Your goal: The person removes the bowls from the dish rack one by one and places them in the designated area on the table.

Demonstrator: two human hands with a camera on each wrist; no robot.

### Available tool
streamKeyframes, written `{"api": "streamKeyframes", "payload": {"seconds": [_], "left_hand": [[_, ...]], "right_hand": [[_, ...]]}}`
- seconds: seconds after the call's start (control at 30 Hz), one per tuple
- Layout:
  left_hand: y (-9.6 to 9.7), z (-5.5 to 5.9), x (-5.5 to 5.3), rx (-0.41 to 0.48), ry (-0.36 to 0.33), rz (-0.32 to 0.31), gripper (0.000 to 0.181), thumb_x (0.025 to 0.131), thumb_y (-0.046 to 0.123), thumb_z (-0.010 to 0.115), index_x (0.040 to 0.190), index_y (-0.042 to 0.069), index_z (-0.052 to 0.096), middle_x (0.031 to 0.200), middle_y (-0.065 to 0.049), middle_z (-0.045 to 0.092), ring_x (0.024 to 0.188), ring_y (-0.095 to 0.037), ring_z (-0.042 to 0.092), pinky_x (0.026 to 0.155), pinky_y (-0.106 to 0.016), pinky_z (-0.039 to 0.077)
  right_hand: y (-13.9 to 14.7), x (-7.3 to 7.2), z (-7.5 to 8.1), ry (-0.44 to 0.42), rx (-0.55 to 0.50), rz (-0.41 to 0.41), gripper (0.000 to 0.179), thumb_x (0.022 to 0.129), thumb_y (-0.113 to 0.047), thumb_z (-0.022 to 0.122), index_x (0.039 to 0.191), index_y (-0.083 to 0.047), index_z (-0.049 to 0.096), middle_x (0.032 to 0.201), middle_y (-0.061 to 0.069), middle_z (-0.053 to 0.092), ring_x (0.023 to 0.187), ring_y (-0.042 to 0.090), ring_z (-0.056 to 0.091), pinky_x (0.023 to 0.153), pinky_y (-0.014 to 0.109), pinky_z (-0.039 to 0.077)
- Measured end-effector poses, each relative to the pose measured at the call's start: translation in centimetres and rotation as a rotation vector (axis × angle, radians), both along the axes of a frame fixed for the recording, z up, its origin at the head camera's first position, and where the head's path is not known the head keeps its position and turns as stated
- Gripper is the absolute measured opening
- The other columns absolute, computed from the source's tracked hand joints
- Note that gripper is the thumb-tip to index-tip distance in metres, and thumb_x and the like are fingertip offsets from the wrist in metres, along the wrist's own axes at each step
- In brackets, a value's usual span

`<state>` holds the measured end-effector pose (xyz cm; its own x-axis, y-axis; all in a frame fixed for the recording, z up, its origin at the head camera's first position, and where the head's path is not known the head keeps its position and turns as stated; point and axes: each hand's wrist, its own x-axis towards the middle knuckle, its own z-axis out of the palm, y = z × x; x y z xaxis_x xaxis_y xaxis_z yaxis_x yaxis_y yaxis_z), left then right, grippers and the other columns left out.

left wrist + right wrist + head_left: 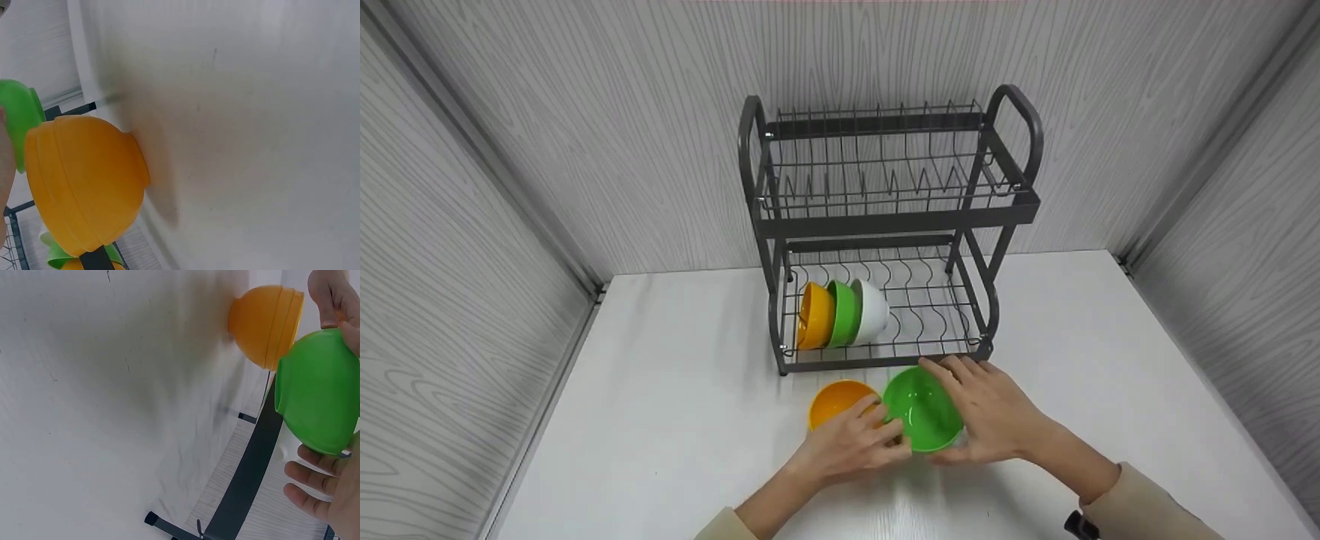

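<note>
In the head view a green bowl (924, 411) is held between both hands, its open side facing up. My left hand (851, 444) pinches its left edge with curled fingers. My right hand (994, 409) grips it from the right, thumb at the near side and fingers at the far side. The right wrist view shows the green bowl (320, 391) raised off the table, with several right-hand fingers (309, 478) spread below it in the picture. An orange bowl (840, 401) stands upright on the table, partly hidden behind my left hand; its foot shows in the left wrist view (140, 160).
A dark two-tier dish rack (896, 223) stands behind the bowls. On its lower tier, at the left, an orange bowl (817, 315), a green bowl (846, 313) and a white bowl (873, 311) stand on edge in a row. Grey panels (622, 135) enclose the white table (675, 405).
</note>
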<state>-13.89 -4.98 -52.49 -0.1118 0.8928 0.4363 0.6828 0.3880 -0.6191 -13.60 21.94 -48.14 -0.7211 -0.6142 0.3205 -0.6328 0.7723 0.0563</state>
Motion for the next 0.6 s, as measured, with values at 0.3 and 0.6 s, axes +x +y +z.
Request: {"api": "streamKeyframes", "payload": {"seconds": [0.3, 0.6], "left_hand": [[0.06, 0.17, 0.15, -0.059, 0.008, 0.029, 0.029, 0.098, 0.026, 0.066, 0.119, 0.039, 0.053, 0.112, 0.014, 0.06, 0.112, -0.012, 0.063, 0.106, -0.03, 0.054], [0.07, -0.1, 0.03, -0.03, -0.004, 0.0, 0.024, 0.101, 0.02, 0.06, 0.115, 0.037, 0.052, 0.107, 0.013, 0.056, 0.109, -0.012, 0.06, 0.104, -0.029, 0.053]], "right_hand": [[-0.22, -0.15, 0.01, -0.047, 0.067, -0.016, 0.127, 0.06, -0.093, 0.071, 0.157, -0.016, 0.041, 0.123, 0.004, 0.064, 0.108, 0.024, 0.066, 0.083, 0.039, 0.06], [-0.3, -0.31, -0.32, -0.058, 0.093, -0.017, 0.125, 0.059, -0.093, 0.071, 0.154, -0.016, 0.045, 0.12, 0.006, 0.065, 0.108, 0.026, 0.067, 0.085, 0.044, 0.06]]}}
